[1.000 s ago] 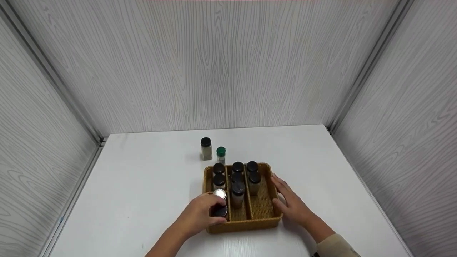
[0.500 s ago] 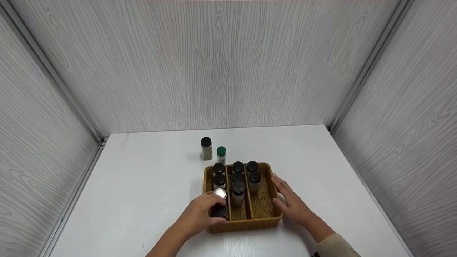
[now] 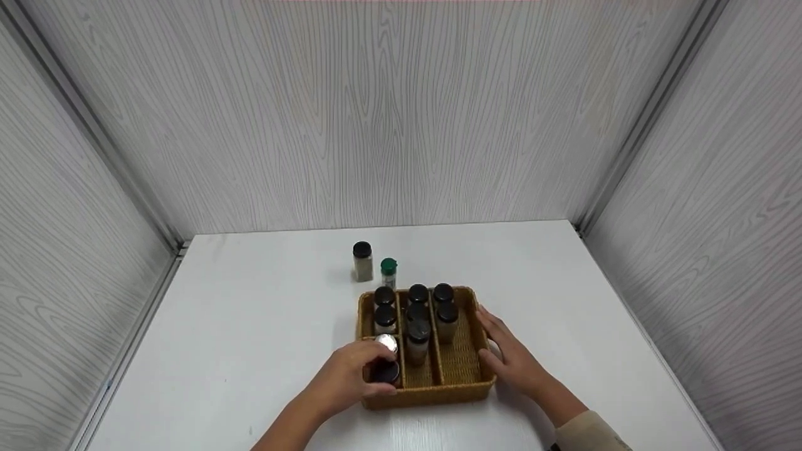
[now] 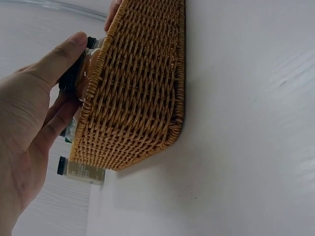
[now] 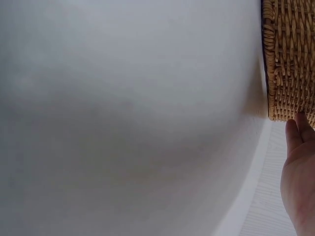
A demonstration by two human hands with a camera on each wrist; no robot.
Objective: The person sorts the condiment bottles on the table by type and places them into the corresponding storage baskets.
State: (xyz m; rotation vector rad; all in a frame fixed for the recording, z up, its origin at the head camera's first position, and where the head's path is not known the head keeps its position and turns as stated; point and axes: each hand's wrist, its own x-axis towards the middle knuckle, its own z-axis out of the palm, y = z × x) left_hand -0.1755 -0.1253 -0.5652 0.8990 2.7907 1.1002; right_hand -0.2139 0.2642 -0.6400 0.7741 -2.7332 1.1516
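Observation:
My left hand [image 3: 344,377] reaches over the front left corner of the wicker basket [image 3: 432,396]. Its thumb and fingers grip a black-lidded spice jar [image 3: 386,372] in the front left compartment; the left wrist view shows them around the black lid [image 4: 72,78]. Just behind that jar is a silver-lidded jar [image 3: 387,342], partly covered by the fingers. My right hand [image 3: 515,360] rests against the basket's right side with extended fingers [image 5: 293,135], touching the woven wall [image 5: 290,64]. Several other black-lidded jars [image 3: 418,338] stand upright in the three rows.
Behind the basket, a black-capped jar [image 3: 363,262] and a smaller green-capped jar [image 3: 388,270] stand on the white table [image 3: 250,326]. Panels with a wood-grain pattern [image 3: 388,125] enclose the table at the back and both sides.

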